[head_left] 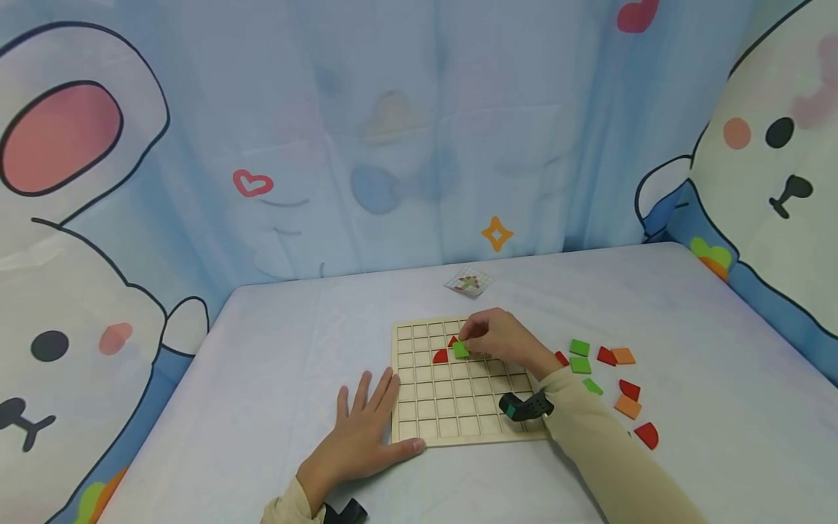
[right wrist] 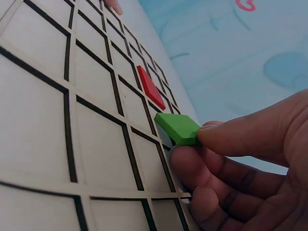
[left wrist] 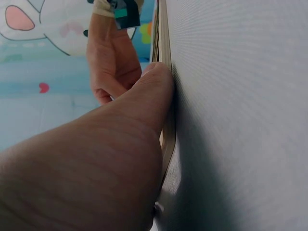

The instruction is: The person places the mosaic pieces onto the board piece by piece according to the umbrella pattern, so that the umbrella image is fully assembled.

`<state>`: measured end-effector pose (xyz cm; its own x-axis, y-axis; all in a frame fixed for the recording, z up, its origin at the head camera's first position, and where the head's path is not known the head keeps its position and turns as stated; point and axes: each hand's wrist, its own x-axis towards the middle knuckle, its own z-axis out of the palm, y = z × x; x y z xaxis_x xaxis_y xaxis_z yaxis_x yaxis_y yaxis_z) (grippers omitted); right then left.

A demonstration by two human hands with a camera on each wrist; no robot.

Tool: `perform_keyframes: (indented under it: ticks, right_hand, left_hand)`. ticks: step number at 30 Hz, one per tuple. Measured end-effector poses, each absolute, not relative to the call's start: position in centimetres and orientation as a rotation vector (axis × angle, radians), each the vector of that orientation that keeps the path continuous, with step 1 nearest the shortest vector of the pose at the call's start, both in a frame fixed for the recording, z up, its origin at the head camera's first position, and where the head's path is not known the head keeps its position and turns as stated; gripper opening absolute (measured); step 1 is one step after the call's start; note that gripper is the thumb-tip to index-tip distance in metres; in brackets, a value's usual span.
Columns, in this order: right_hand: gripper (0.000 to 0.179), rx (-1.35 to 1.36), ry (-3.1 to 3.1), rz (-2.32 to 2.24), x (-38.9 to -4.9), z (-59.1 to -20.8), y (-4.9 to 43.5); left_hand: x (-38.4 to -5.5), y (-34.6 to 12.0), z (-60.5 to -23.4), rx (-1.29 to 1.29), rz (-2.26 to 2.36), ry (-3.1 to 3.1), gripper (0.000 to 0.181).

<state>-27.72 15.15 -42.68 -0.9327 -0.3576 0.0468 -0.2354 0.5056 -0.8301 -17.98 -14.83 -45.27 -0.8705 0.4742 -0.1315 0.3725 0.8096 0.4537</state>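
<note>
While outspread, left hand (head_left: 361,439) against grid board (head_left: 461,406); right hand (head_left: 503,336) in pinch on green tile (right wrist: 179,128).

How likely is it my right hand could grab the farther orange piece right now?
Probably not just yet: your right hand is pinching a green piece at the board, so its fingers aren't free, though nothing seems to cover the orange piece.
</note>
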Motion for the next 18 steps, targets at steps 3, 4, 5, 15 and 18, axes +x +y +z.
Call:
perform_keyframes:
  ticks: [3,4,5,15,18]
  right_hand:
    - [0.008,-0.518,2.626,-1.391,-27.74,-42.83,15.03]
    - [0.007,-0.513,2.635,-1.383,-27.77,-42.9,14.96]
    - [0.007,-0.517,2.643,-1.371,-27.77,-42.94,14.9]
    - [0.011,-0.555,2.675,-1.319,-27.54,-42.9,14.31]
    - [0.012,-0.572,2.692,-1.306,-27.47,-42.91,14.21]
  left_hand:
    - [-17.98,-14.81,-45.26,0.661,0.612,2.761,0.113]
    - [-17.99,-14.81,-45.27,0.66,0.613,2.761,0.113]
    - [-17.99,-14.81,-45.26,0.66,0.614,2.761,0.113]
    - [-18.05,-14.82,-45.32,0.643,0.622,2.752,0.114]
    - [-18.03,-14.83,-45.32,0.645,0.623,2.751,0.114]
